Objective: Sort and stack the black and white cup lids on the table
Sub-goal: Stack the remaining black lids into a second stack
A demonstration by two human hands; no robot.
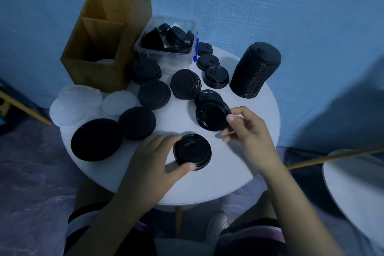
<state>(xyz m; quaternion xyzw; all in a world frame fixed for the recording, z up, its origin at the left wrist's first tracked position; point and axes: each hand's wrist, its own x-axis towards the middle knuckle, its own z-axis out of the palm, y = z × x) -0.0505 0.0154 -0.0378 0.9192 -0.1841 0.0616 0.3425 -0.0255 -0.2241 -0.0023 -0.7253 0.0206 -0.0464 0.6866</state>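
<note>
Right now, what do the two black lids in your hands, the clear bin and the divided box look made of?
Right-hand lid: thin moulded plastic, slightly glossy; light glints along its rim ridges.
Left-hand lid: apparently the same, by its sheen.
Clear bin: transparent plastic; lids show through its wall.
Divided box: probably wood or bamboo, matt tan; the grain is too dim to confirm.

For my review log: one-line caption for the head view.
Left hand grips a black lid on the white table; right hand pinches a second black lid.
</note>
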